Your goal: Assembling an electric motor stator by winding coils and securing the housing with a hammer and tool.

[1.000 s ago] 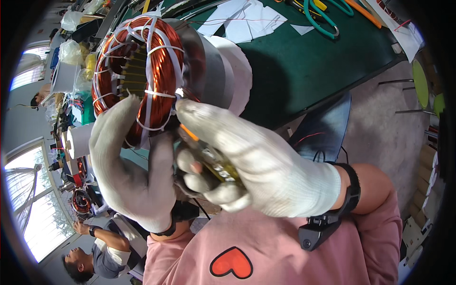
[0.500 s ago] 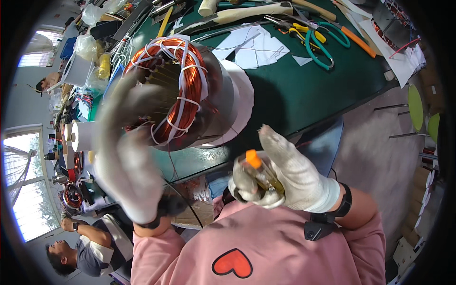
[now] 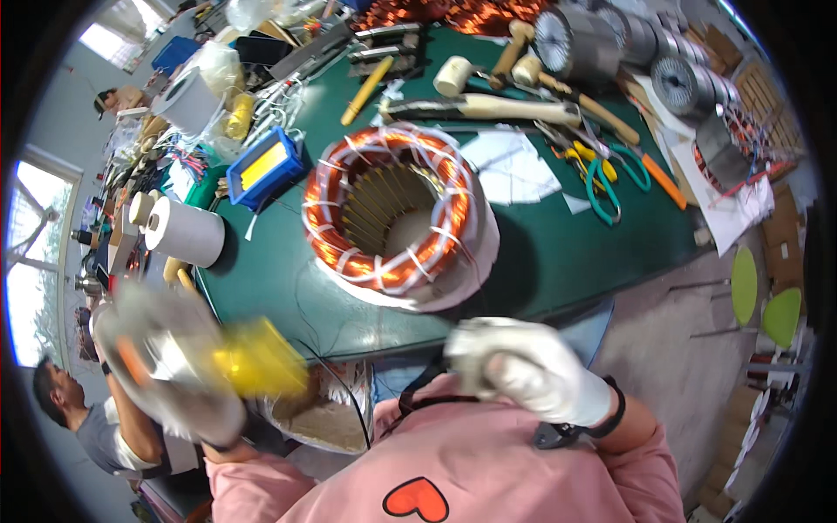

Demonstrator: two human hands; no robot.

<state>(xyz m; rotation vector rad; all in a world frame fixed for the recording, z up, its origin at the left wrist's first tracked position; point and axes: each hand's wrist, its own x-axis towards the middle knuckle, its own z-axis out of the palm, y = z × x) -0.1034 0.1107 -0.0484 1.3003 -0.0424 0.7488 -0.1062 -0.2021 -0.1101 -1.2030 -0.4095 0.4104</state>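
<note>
Blurred by motion at the lower left, my left hand (image 3: 174,375) is closed round a small bottle (image 3: 261,357). Its yellow end sticks out to the right, and an orange part like a cap shows between the gloved fingers. In front of my chest, my right hand (image 3: 540,370) has its fingers curled in; whatever they may hold is hidden. Both hands wear white work gloves with greyed fingers. Beyond them stands a motor stator (image 3: 392,209), its copper winding ring tied with white cord and its slots lined yellow. It rests on a round white base (image 3: 482,253).
On the green table (image 3: 593,288) lie pliers (image 3: 597,187), mallets (image 3: 453,77) and white paper (image 3: 510,170). A blue tray (image 3: 261,170) and a white spool (image 3: 185,231) stand left. More stators (image 3: 575,44) line the far right. A bucket (image 3: 323,418) stands below the edge; a person (image 3: 78,410) sits left.
The orange-capped bottle has passed from my right hand to my left, which has moved down and left, away from the stator. My right fingers have curled in. The view has shifted, showing more table.
</note>
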